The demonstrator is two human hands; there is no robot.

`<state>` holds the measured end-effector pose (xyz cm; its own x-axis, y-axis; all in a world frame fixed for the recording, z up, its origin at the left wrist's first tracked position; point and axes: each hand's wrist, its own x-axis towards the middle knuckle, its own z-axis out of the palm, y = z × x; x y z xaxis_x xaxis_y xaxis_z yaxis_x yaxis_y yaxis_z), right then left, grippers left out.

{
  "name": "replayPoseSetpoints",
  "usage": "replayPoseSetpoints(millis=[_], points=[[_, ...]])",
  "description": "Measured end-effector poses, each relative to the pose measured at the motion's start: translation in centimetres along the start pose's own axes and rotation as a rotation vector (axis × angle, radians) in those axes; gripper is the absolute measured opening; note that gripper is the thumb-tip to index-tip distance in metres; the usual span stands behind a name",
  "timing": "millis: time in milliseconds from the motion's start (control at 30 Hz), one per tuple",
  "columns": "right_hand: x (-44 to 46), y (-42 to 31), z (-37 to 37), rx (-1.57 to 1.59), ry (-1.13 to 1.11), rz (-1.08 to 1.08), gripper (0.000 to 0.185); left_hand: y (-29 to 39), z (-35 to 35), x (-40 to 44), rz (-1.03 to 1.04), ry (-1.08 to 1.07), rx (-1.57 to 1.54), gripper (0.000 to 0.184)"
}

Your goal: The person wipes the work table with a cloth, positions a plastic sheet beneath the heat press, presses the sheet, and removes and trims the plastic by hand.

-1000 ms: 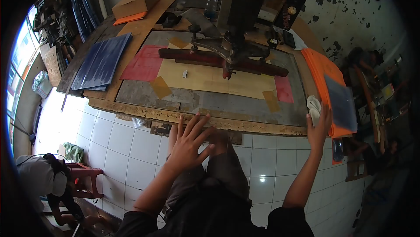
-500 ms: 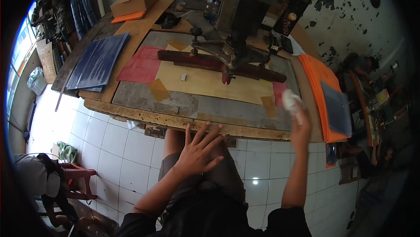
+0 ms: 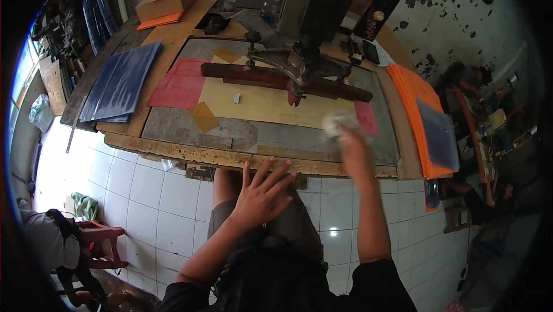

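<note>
My left hand (image 3: 263, 194) has its fingers spread at the wooden front edge of the table, holding nothing. My right hand (image 3: 352, 145) is closed on a white cloth (image 3: 339, 120), blurred by motion, over the right front part of the grey plate (image 3: 230, 133). Yellow sheet (image 3: 271, 104) and pink sheet (image 3: 183, 83) lie on the plate, with a brown tape piece (image 3: 204, 117) near the front left. A small white piece (image 3: 237, 99) rests on the yellow sheet. Above it hangs the press's dark red bar (image 3: 276, 81).
Blue plastic sheets (image 3: 122, 81) lie at the left, and a cardboard box (image 3: 167, 0) stands behind them. Orange sheets (image 3: 413, 107) with a clear blue packet (image 3: 438, 130) are at the right. One person (image 3: 49, 234) sits at lower left, another (image 3: 469, 78) at far right.
My right hand has picked up the white cloth from beside the orange sheets and moved left with it over the plate. My left hand stays spread near the table edge.
</note>
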<state>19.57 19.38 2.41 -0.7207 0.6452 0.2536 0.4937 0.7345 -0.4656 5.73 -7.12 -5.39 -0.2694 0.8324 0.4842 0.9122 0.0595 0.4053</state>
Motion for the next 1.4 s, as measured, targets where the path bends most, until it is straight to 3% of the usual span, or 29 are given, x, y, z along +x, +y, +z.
replayPoseSetpoints(millis=[67, 167, 300, 333, 433, 467, 567, 600, 633, 700, 833, 867, 933, 1033, 1100, 1167, 1267, 1333, 1367, 1400], points=[[-1.9, -4.7, 2.1, 0.088, -0.033, -0.428, 0.048, 0.1, 0.1, -0.1, -0.002, -0.001, 0.000, 0.070], [-0.2, -6.2, 1.9, 0.201, -0.189, -0.409, 0.050, 0.0, -0.3, -0.2, -0.006, -0.025, 0.012, 0.070], [2.4, -6.1, 3.9, 0.050, -0.027, -0.203, 0.049, 0.1, -0.4, -0.1, 0.002, -0.027, 0.023, 0.070], [1.6, -7.0, 5.0, 0.008, 0.031, -0.360, 0.051, 0.0, -0.2, -0.1, 0.004, -0.022, 0.027, 0.070], [1.4, -8.4, 5.6, 0.179, -0.169, -0.559, 0.047, -0.2, 0.3, -0.4, 0.007, -0.004, 0.023, 0.071], [2.6, -7.1, 5.7, 0.179, -0.156, -0.535, 0.045, -0.1, 0.1, -0.4, 0.007, -0.014, 0.024, 0.071], [3.7, -8.0, 4.0, 0.104, -0.096, -0.073, 0.046, 0.3, -0.3, -0.1, 0.001, -0.026, 0.030, 0.070], [2.8, -8.3, 4.5, 0.048, -0.070, -0.143, 0.048, 0.4, -0.3, -0.1, -0.002, -0.026, 0.035, 0.070], [1.8, -7.2, 5.5, 0.118, -0.063, -0.357, 0.050, 0.4, -0.3, -0.1, -0.001, -0.026, 0.042, 0.069], [-0.3, -9.1, 3.6, 0.226, -0.237, -0.553, 0.049, 0.4, -0.2, -0.3, -0.006, -0.035, 0.040, 0.068], [-0.4, -0.7, 1.3, 0.230, -0.125, -0.290, 0.051, 0.7, -0.4, -0.1, -0.010, -0.026, 0.035, 0.069], [0.3, 3.8, 1.5, 0.366, -0.106, -0.025, 0.051, 0.7, -0.4, 0.0, -0.011, -0.027, 0.039, 0.069], [0.7, 6.4, -1.3, 0.037, 0.111, 0.131, 0.047, 0.7, -0.4, 0.0, -0.011, -0.024, 0.041, 0.069], [-0.3, 2.4, -1.4, -0.137, 0.084, 0.180, 0.045, 0.9, -0.5, 0.0, -0.013, -0.027, 0.025, 0.069], [-3.1, -1.0, 1.1, -0.043, 0.073, -0.291, 0.047, 1.0, -0.5, -0.1, -0.021, -0.042, 0.031, 0.069], [-6.3, -5.9, 1.5, 0.021, -0.006, -0.478, 0.050, 1.0, -0.6, 0.0, -0.022, -0.053, 0.034, 0.070], [-4.7, -2.2, 0.0, 0.120, -0.042, -0.419, 0.051, 0.9, -0.8, -0.3, -0.026, -0.058, 0.037, 0.071], [-3.3, 2.4, -1.0, 0.072, 0.013, 0.012, 0.048, 1.1, -0.8, -0.2, -0.021, -0.049, 0.046, 0.072], [-2.5, 2.8, -1.9, -0.006, 0.146, 0.053, 0.046, 1.2, -0.8, -0.3, -0.024, -0.052, 0.047, 0.072], [-2.6, 2.6, -2.1, -0.063, 0.136, 0.150, 0.046, 1.2, -0.8, -0.3, -0.025, -0.050, 0.047, 0.072]])
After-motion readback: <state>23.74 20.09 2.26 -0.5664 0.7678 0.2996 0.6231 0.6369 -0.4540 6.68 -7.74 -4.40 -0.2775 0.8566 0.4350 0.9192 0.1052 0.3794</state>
